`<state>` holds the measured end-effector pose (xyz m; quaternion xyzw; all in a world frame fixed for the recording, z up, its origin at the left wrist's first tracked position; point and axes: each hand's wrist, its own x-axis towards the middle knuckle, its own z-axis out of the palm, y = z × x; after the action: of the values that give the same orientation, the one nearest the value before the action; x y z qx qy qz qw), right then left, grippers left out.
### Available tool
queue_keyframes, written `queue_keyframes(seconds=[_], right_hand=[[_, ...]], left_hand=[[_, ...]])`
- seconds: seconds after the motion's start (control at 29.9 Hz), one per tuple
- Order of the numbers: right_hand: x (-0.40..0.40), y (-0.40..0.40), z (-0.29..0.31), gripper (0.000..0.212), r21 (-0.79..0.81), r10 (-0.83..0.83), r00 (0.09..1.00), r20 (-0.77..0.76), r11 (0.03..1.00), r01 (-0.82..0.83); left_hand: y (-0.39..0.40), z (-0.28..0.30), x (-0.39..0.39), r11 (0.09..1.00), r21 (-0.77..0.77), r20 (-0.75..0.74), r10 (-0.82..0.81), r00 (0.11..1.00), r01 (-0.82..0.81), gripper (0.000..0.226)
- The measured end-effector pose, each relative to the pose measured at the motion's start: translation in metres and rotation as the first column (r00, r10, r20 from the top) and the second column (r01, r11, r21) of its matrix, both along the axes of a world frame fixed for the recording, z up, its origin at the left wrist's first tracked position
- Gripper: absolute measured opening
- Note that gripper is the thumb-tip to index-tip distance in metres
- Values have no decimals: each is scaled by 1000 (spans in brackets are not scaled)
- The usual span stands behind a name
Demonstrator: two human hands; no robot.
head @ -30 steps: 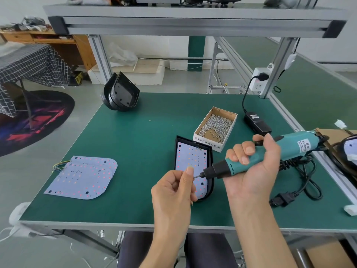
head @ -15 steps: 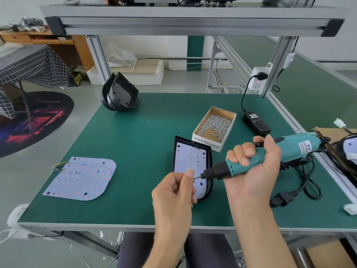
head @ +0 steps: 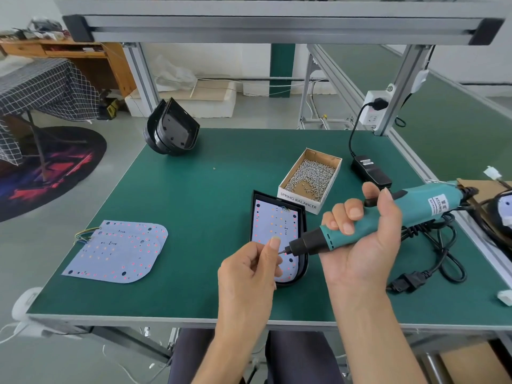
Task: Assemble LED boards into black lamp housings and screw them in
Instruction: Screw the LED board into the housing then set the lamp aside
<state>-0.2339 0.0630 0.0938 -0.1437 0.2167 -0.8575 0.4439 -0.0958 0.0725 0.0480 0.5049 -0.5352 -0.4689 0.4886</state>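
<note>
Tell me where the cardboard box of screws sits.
Head view: the cardboard box of screws sits right of centre on the green mat, just behind the black lamp housing.

workshop | aluminium-frame workbench (head: 277,20), green mat (head: 194,217), screw box (head: 310,178), electric screwdriver (head: 388,217)

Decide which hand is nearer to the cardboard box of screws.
Right. The right hand, gripping the electric screwdriver, sits just in front of the box of screws; the left hand is lower, farther toward the table's near edge.
</note>
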Motion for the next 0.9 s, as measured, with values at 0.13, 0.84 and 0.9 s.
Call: queue_keyframes(seconds=[0.13,0.84,0.9], right_hand=[[-3,-4,-3,16,25,-26,1000,7,999,26],[5,-17,-26,12,112,-136,950,-281,978,173],[7,-16,-26,12,114,-134,945,-300,978,175]], left_hand=[[0,-3,7,992,-105,134,85,987,-71,59],[-16,-27,12,992,66,513,58,857,-107,27],[-16,-29,11,990,72,505,66,861,-118,26]])
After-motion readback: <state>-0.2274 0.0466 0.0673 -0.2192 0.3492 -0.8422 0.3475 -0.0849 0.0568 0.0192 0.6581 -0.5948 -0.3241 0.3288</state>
